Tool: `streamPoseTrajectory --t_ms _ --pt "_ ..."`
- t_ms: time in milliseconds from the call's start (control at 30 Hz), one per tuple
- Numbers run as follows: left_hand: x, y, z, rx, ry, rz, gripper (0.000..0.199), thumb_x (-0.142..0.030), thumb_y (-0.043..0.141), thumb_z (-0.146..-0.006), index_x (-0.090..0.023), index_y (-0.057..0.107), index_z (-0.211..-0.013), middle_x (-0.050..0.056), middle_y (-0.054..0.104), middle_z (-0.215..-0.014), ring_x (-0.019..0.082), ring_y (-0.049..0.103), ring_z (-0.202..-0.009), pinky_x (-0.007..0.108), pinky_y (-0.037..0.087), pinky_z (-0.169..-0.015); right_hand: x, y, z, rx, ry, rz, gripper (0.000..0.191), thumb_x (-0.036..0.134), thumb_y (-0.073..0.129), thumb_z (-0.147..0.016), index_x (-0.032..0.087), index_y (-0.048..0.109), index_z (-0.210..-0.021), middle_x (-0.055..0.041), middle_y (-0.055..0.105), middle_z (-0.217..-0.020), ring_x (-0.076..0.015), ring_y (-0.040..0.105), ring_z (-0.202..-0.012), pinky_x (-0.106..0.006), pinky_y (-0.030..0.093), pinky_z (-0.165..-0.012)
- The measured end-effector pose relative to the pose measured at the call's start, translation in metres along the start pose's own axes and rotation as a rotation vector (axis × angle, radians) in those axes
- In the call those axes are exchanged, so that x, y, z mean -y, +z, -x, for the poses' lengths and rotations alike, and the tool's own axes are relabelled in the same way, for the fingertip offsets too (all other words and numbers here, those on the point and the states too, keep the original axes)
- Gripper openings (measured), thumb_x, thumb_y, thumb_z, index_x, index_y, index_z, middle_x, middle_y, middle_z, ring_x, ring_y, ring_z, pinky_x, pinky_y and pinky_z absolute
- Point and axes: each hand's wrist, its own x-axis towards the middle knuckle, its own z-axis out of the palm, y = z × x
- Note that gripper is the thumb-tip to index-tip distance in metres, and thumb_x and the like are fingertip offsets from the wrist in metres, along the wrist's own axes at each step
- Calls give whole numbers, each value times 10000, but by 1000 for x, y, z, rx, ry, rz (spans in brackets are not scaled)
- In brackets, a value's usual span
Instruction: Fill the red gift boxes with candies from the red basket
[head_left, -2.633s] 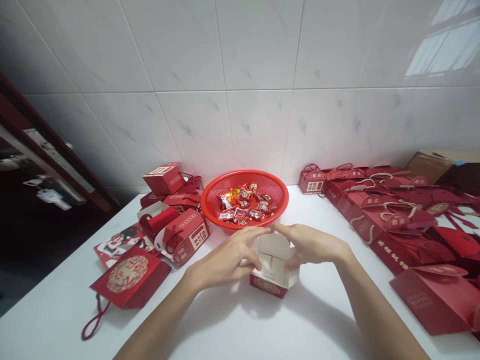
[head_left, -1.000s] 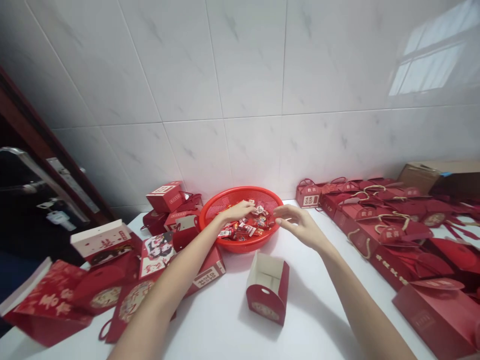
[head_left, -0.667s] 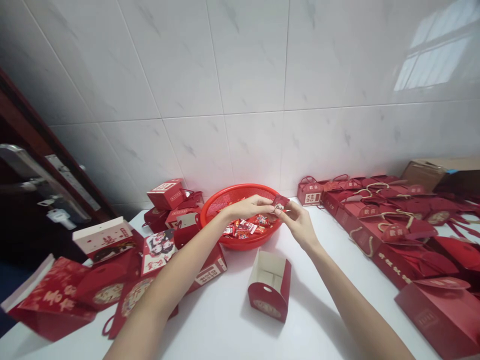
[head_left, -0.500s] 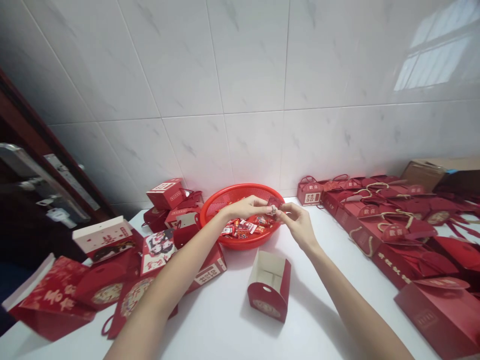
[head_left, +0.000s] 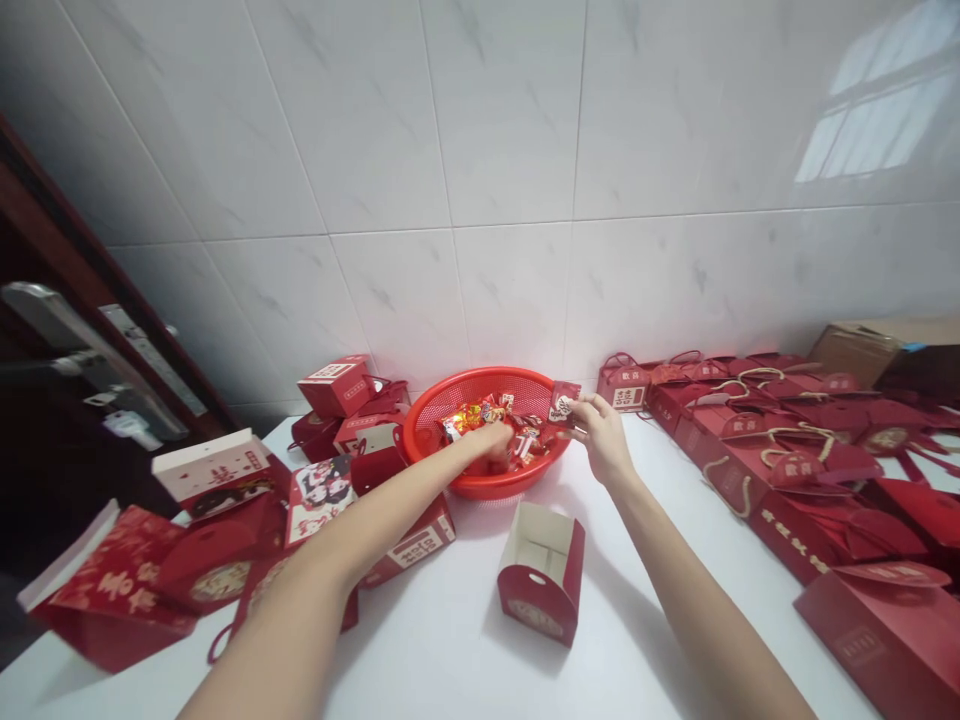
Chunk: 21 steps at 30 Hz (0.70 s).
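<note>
A red plastic basket (head_left: 502, 487) holds many small wrapped candies (head_left: 529, 440). Down among them is my left hand (head_left: 493, 443), its fingers mostly hidden, so what it grips cannot be made out. My right hand (head_left: 600, 430) pinches a small dark red packet (head_left: 564, 402) at the basket's right rim. In front of the basket an open red box (head_left: 541, 580) stands on the white table (head_left: 442, 640), with nothing visible inside.
Several red gift boxes (head_left: 334, 385) are piled on the left, some printed with figures. Rows of red boxes with cord handles (head_left: 750, 450) fill the right side. A cardboard box (head_left: 859, 350) stands at the back right, and a tiled wall (head_left: 510, 300) rises behind.
My left hand has moved away from the packet, down and left into the candies. My right hand keeps the packet and has shifted slightly right.
</note>
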Motion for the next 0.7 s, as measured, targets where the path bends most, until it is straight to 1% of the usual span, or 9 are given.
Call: streamPoseTrajectory --t_ms 100,167,300,400,467,500,600,667,700 --pt "-4 -13 -7 -110 -74 -20 334 -335 656 -948 -150 614 -1222 101 646 -1221 233 641 -1070 434 542 -928 2 7 -14 0 34 -73 302 312 807 -561 220 583 -742 19 656 -704 -157 632 -665 -259 566 -532" --pt "-2 -25 -9 -155 -119 -25 380 -334 651 -952 -154 584 -1280 113 630 -1257 242 636 -1093 441 543 -935 2 11 -25 14 62 -104 265 285 799 -575 213 609 -745 -4 692 -727 -164 648 -679 -254 563 -531" --pt "9 -46 -6 -166 -197 -44 359 -361 606 -983 -169 590 -1287 108 629 -1281 239 640 -1107 438 552 -935 0 19 -45 27 135 -198 161 232 763 -629 198 623 -702 -31 727 -737 -161 670 -707 -240 567 -568" --pt "20 -58 3 -77 -273 -81 308 -381 600 -985 -149 648 -1181 95 679 -1186 221 670 -1042 415 566 -902 -7 25 -58 22 191 -274 123 208 733 -686 201 610 -681 -26 730 -712 -144 671 -677 -230 562 -584" --pt "27 -60 10 53 -338 -105 288 -393 683 -920 -127 696 -1029 83 730 -999 213 704 -907 392 584 -831 -14 26 -64 21 228 -317 132 184 719 -713 206 597 -668 -13 719 -675 -136 662 -635 -229 556 -577" --pt "30 -59 14 123 -367 -113 285 -392 747 -857 -120 712 -936 79 739 -889 222 713 -837 384 588 -791 -17 26 -67 19 246 -336 144 169 710 -725 208 588 -658 -7 715 -661 -134 658 -618 -229 553 -572" --pt "35 -45 20 264 -403 -123 305 -375 893 -633 -139 709 -689 74 715 -652 281 717 -738 377 583 -745 -27 25 -71 0 302 -390 179 121 676 -748 210 570 -634 5 705 -627 -125 645 -575 -225 540 -553" --pt "34 -32 20 272 -386 -116 321 -396 906 -591 -155 696 -624 74 713 -631 305 718 -770 377 574 -777 -31 24 -72 -15 336 -418 194 99 653 -764 206 568 -625 10 695 -605 -117 635 -553 -221 538 -550" --pt "33 -26 19 257 -369 -104 317 -411 891 -620 -158 701 -639 72 723 -662 298 717 -795 377 570 -798 -33 24 -71 -20 349 -429 198 92 643 -772 203 572 -624 10 689 -596 -114 631 -547 -220 540 -551"
